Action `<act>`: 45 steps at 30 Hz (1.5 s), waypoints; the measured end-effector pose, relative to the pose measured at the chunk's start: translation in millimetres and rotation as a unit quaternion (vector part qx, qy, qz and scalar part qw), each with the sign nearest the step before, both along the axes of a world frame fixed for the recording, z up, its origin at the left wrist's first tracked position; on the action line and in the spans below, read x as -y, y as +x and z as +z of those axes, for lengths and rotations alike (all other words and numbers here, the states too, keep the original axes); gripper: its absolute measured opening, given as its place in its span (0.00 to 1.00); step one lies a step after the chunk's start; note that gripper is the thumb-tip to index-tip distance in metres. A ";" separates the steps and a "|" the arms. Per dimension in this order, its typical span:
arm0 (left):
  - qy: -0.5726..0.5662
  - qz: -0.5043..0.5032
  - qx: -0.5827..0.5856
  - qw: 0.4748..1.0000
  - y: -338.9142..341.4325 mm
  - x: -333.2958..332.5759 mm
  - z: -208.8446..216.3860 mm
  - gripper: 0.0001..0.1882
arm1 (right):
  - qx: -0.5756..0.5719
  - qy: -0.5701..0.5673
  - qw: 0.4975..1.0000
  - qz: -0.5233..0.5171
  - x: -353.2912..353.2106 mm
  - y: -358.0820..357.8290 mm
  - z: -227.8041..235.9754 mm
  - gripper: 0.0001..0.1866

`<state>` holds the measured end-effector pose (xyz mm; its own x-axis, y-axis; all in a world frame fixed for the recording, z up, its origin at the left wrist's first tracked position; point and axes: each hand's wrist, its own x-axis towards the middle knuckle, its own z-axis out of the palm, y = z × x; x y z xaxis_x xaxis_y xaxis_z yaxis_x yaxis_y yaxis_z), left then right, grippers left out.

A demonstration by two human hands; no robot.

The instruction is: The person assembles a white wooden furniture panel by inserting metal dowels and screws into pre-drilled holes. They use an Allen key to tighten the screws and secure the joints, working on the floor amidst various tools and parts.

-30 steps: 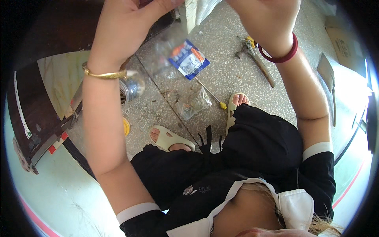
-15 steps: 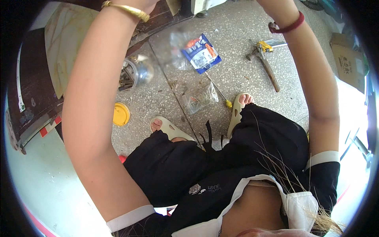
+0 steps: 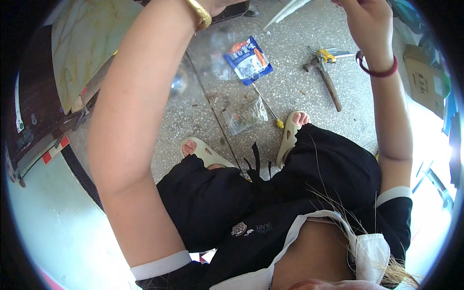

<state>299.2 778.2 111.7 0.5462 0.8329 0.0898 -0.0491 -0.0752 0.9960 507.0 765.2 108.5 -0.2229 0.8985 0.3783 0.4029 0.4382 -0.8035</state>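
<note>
Pale flat sheet (image 3: 286, 10), clear or whitish, held tilted at top edge, above the blue packet (image 3: 248, 60) on the floor; mostly out of view

Snack packet (image 3: 248, 60) left of hammer (image 3: 325, 79), clear bag (image 3: 245, 116) and screwdriver (image 3: 266, 106) between packet and sandals (image 3: 290, 136).

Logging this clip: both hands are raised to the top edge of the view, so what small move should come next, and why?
Probably lowering both hands into view. The left hand is nearly cut off above its gold bangle, and the right hand pinches something at the frame edge that cannot be made out. The hammer and screwdriver lie untouched on the floor.
</note>
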 end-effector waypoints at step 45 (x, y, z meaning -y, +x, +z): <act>-0.189 0.305 -0.200 0.912 -236.4 234.8 -43.4 0.21 | 0.191 0.110 0.921 -0.320 63.5 301.4 -43.2 0.24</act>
<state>62.8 543.4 68.4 -0.1027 0.9225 -0.3721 0.2589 0.3860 0.8854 808.4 701.7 65.2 0.1722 0.8030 0.5705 0.8701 0.1476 -0.4703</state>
